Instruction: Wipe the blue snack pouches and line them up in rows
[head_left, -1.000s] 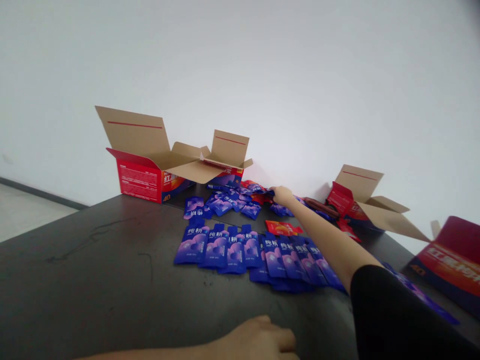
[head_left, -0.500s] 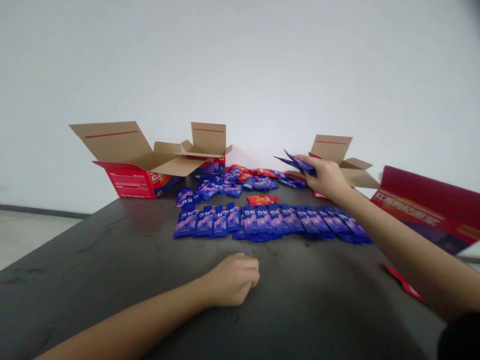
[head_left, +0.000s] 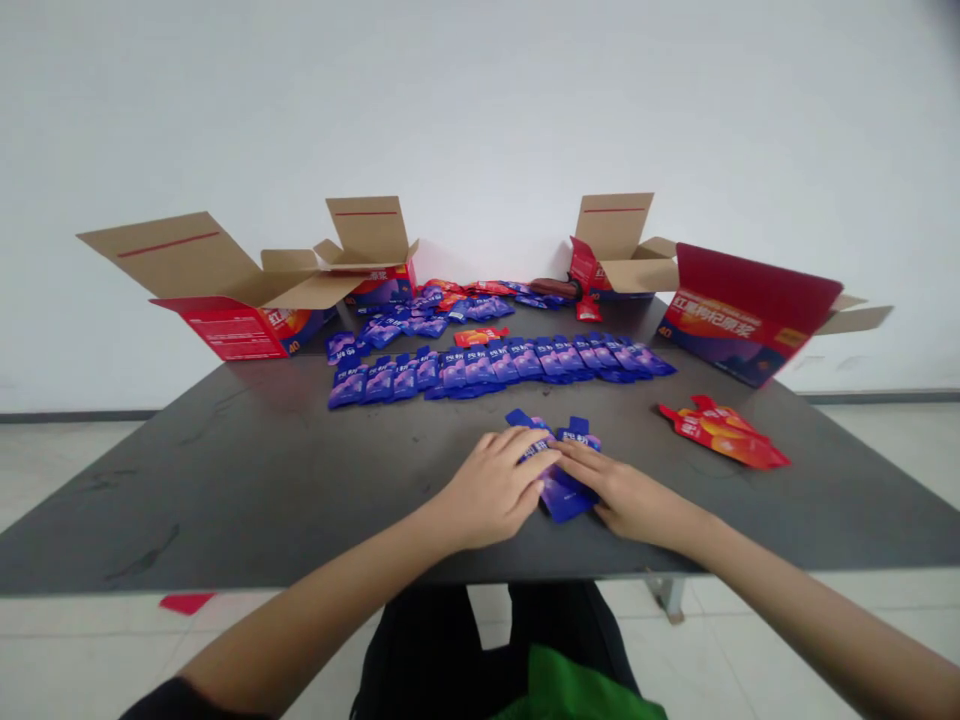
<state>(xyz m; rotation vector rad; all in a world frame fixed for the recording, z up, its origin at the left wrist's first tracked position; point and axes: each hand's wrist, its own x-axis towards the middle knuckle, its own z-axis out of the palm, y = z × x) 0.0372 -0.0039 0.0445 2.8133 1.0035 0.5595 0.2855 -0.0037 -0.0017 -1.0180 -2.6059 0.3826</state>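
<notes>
At the near middle of the dark table, a few blue-and-purple pouches lie overlapping and fanned under my hands. My left hand has its fingers and thumb closed over the left pouch. My right hand rests across the right side of the same pouches, fingers over their printed faces and thumb near the lower edge. The fingertips of both hands meet over the middle and hide part of the print. Beyond them runs a long row of overlapping blue pouches. To the right lie red-orange pouches.
Open red cartons stand at the left, back left, back right and right. Mixed blue and red pouches are heaped behind the row. The table's front edge is close to my body.
My right hand has come back from the rear right with the blue pouches and set them down in front of me. My left hand, earlier a loose fist, now closes over them. The view has tilted down.
</notes>
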